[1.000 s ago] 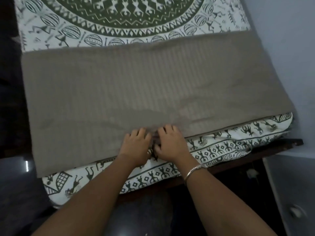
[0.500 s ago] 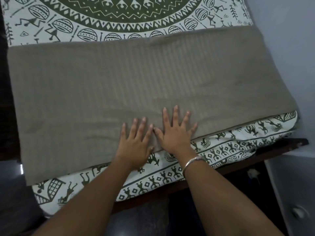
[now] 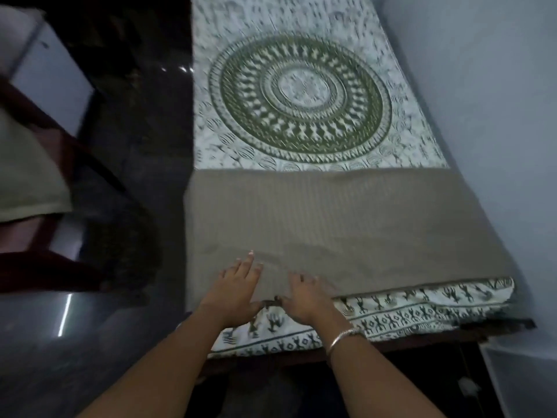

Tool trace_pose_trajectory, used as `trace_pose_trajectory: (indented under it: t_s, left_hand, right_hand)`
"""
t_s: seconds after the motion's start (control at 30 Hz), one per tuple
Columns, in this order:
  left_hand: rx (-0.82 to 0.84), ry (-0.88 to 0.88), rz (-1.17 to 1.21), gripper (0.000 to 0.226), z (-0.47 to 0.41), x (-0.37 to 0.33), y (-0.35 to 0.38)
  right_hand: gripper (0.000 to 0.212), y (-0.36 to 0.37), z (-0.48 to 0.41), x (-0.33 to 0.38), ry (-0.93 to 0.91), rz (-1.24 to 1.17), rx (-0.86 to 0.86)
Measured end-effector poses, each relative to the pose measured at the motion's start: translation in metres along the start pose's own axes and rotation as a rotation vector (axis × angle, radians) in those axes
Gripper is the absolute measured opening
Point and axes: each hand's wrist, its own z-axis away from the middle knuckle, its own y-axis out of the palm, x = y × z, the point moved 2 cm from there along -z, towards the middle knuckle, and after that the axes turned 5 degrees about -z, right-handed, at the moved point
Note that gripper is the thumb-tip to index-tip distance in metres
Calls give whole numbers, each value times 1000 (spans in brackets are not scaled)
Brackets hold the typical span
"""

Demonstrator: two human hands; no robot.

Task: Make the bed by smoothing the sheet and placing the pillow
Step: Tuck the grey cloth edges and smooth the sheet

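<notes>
Contact is pulled back to near edge of grey sheet (image 3: 346, 224), left hand (image 3: 238, 286) and right hand (image 3: 307, 297) flat, nothing grasped; smoothing is judged unfinished.

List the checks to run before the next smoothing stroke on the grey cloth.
1. Hands on cloth: left hand and right hand rest on the grey cloth: ok.
2. Cloth smooth: a crease runs just beyond the fingers: not ok.
3. Flatness of printed sheet: ok.
4. Placement of pillow: none in view: cannot tell.
</notes>
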Motion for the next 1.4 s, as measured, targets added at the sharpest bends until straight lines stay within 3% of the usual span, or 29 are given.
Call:
trace_pose_trajectory:
  t_s: [0.17,0.37,0.5,0.67,0.93,1.1,1.4]
  left_hand:
    - [-108,-41,-42,84,86,64,-76]
    - [-251,-149,33,86,147,101,-138]
    - [-369,-248,157,85,179,117,-156]
    - [-369,-280,180,86,204,152,-157]
    - [-383,-94,60,85,194,229,-202]
    - [-365,8,-11,84,180,282,-226]
    - [-386,174,-18,83,114,298,-289]
  right_hand:
    - [77,-52,55,110,-131,27,-149]
    - [80,-113,94,183,-231,118,-380]
    - [80,-127,103,225,-303,195,-421]
    - [79,-122,124,279,-381,197,-406]
    - [78,-140,105,321,-175,5,-386]
    - [73,-137,86,368,-146,-86,-430]
    - [72,-195,71,372,-17,-110,-582]
